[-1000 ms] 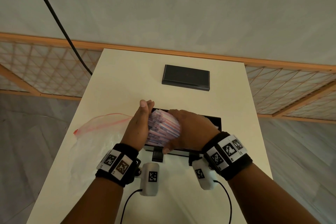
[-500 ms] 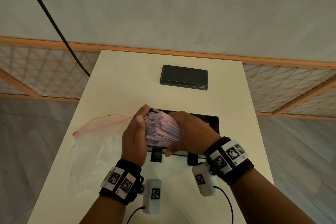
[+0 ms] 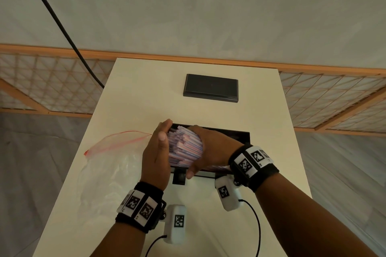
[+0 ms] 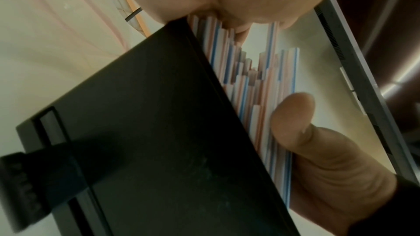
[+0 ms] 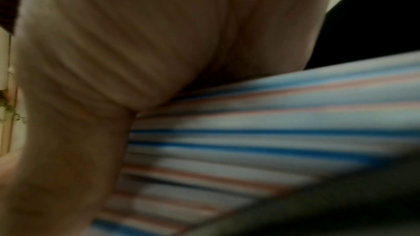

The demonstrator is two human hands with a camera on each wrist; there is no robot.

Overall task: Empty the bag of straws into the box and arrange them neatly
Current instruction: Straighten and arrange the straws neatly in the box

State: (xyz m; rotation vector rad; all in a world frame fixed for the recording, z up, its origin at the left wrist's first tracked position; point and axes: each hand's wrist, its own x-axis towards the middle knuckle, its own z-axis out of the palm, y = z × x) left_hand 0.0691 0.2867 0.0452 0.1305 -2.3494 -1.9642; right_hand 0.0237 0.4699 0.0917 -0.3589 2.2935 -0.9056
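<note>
A thick bundle of red- and blue-striped straws [image 3: 184,149] lies crosswise over the left end of the open black box [image 3: 240,136]. My right hand [image 3: 208,150] curls over the bundle from the right, its thumb [image 3: 192,171] under the near side. My left hand [image 3: 157,148] stands edge-up with straight fingers, palm pressed against the straws' left ends. The left wrist view shows uneven straw ends [image 4: 261,85] above the box wall [image 4: 147,132], and the right thumb [image 4: 293,119] on them. Up close, the straws [image 5: 272,132] fill the right wrist view under my palm.
The clear zip bag [image 3: 108,165] with a red seal lies slack on the white table [image 3: 146,94], left of the box. The black lid [image 3: 211,87] rests farther back. Table edges run close on both sides, and a black cable [image 3: 62,27] hangs at far left.
My left hand has drawn a little toward me and its palm has settled flat against the straws' left ends. The right hand keeps its hold on the bundle.
</note>
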